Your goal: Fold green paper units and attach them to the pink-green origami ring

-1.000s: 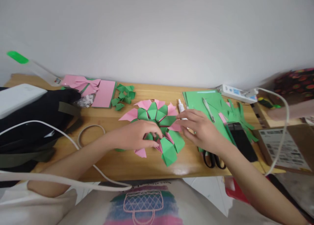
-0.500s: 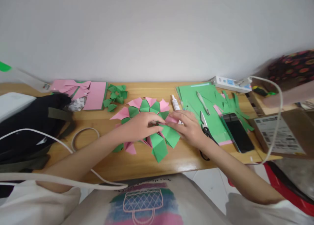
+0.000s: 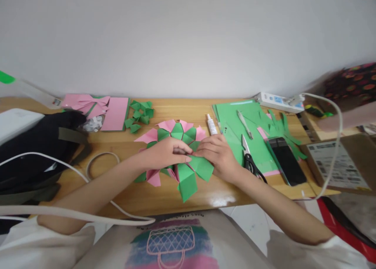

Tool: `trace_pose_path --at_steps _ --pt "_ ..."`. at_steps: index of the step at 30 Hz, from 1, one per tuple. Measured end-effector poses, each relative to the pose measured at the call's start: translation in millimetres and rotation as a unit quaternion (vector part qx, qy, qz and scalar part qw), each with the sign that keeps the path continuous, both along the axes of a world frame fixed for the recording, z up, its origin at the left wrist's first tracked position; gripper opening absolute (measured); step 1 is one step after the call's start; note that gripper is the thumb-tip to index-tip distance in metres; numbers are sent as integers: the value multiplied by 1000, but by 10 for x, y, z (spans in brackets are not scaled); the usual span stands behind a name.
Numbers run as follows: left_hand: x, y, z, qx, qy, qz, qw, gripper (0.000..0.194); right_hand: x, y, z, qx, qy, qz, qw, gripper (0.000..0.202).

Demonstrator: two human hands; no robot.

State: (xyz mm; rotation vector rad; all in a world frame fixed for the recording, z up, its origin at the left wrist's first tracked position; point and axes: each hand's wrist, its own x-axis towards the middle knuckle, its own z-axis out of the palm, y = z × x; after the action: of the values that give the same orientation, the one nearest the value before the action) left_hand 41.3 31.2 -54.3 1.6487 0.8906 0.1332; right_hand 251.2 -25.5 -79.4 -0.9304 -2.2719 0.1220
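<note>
A ring-like folded paper piece [image 3: 187,179] of pink and green parts lies near the table's front edge, at the middle of the view. My left hand [image 3: 167,153] reaches over it from the left, thumb and fingers pinching the paper near its centre. From the right, my right hand [image 3: 216,155] grips a green part with curled fingers, its fingertips meeting those of the left hand. The exact spot pinched is hidden under the fingers. A small white glue tube [image 3: 211,125] lies just behind my right hand.
Black-handled scissors [image 3: 249,161], a pen-like cutter [image 3: 244,124] and green sheets [image 3: 232,112] lie right, beside a phone [image 3: 286,161] and power strip [image 3: 277,101]. Small green folded pieces [image 3: 141,114], pink paper [image 3: 115,114] and a black bag [image 3: 44,143] are left.
My right hand has moved slightly left and its fingers have curled in closer to the left hand. The paper piece has turned a little, its front green part shifting left and toward me.
</note>
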Motion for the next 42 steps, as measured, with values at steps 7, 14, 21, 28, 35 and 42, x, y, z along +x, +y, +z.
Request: trace_pose_path --at_steps 7,14,21,28,35,42 --pt "30 -21 23 -8 -24 -18 1000 15 -5 31 20 -57 -20 -1 998 8" --pt "64 -29 -71 16 -15 -22 1000 16 22 23 -9 -49 -34 14 998 17" --pt "-245 -46 388 154 25 86 984 19 74 86 59 -53 -49 59 996 16" --pt "-1306 -334 350 264 289 227 892 28 82 111 123 -43 -100 29 994 18" --pt "-1429 -664 -313 259 258 250 897 11 196 -58 316 11 -279 -31 960 35" --pt "-1440 -790 -302 235 144 301 913 18 45 -235 786 -7 -305 -56 951 32"
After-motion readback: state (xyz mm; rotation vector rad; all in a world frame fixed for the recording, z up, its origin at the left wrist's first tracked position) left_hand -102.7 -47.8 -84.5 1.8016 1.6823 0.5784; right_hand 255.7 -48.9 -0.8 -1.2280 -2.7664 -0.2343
